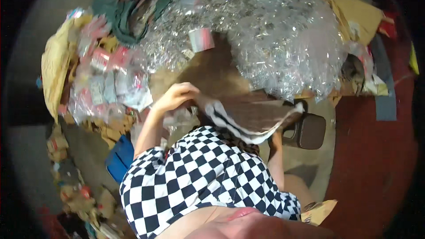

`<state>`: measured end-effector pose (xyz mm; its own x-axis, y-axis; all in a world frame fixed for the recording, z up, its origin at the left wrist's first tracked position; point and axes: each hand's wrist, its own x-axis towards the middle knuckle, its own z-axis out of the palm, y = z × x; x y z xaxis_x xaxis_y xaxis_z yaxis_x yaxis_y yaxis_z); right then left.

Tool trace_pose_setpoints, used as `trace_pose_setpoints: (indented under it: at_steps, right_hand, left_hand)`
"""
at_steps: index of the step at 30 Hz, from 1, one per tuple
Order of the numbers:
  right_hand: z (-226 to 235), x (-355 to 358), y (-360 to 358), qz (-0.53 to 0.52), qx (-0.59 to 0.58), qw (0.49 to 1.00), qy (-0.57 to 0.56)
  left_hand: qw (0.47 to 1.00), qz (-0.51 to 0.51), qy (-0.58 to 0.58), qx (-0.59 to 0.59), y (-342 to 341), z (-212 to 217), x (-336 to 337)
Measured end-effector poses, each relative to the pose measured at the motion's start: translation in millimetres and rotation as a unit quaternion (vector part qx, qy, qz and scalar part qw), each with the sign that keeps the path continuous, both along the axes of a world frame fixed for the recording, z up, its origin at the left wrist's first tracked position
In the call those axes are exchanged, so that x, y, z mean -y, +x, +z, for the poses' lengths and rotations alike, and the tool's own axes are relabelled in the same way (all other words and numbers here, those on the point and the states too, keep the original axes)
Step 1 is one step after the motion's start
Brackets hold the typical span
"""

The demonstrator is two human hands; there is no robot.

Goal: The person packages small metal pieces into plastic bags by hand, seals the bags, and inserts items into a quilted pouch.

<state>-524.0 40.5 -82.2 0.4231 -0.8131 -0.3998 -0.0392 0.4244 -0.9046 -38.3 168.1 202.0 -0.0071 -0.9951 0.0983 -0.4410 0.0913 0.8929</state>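
A brown sheet or sack [252, 113] with a ragged white edge is stretched in front of my body, blurred by motion. My left hand [179, 95] is closed at its left corner, fingers curled inward. On the other side, my right hand [275, 140] is at the white edge near its right end and seems to grip it; the sheet covers most of its fingers. Just beyond the sheet spreads a large heap of crumpled clear plastic [283, 35]. A small white and pink packet [201, 40] lies at the heap's near left part.
Clear and red plastic packaging [108, 84] is piled at the left, beside a pale yellow sack [57, 71]. A dark green bag [119, 13] lies at the far left. Cardboard [356, 15] is at the far right. Near my right arm stands a dark brown padded seat [312, 131].
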Motion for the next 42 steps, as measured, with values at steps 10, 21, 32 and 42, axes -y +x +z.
trace_pose_setpoints:
  at_steps: [10,21,32,42]
  right_hand:
    - [107.7,-2.1,6.2,-0.117,0.048,0.991,0.041]
    - [93.9,32.9,68.9,-0.111,-0.004,0.992,0.059]
    - [138.1,9.1,134.0,-0.22,-0.046,0.973,0.056]
    - [148.9,-1.0,151.5,-0.204,-0.085,0.973,0.06]
  left_hand:
    - [0.957,0.074,0.164,-0.226,13.9,-39.7,-40.1]
    - [0.914,0.33,0.233,-0.041,145.3,-169.2,106.2]
    - [0.909,0.334,0.033,0.245,183.0,-194.5,263.7]
    - [0.899,0.164,0.075,0.398,204.1,-299.8,268.3]
